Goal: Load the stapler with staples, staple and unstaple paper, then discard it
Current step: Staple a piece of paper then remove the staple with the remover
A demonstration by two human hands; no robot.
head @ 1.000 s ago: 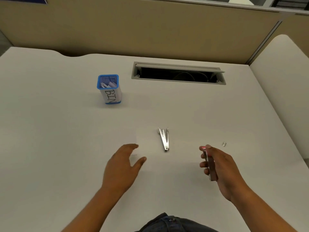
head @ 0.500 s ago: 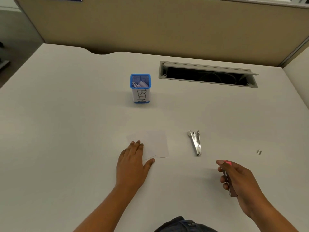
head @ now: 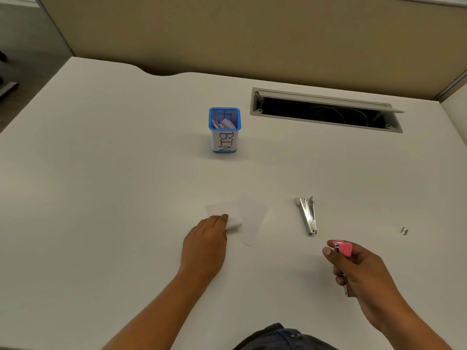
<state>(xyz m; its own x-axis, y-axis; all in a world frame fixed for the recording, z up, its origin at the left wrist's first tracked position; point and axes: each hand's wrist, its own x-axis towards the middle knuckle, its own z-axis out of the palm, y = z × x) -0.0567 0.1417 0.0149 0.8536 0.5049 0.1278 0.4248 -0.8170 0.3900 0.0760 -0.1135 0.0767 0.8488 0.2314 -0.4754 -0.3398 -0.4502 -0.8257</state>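
Your left hand (head: 204, 246) flat, fingers pinning paper (head: 249, 218) on counter (head: 101, 173). Right hand (head: 364, 271) closed round pink stapler (head: 341, 247), near right. Stapling step: next, lift paper edge, feed into stapler mouth.

A big white counter (head: 101, 173) fills the room. Near its far edge is a long grey slot (head: 326, 109), open and dark inside, with thin wires in it. Behind the counter stands a tan wall panel (head: 227, 34).
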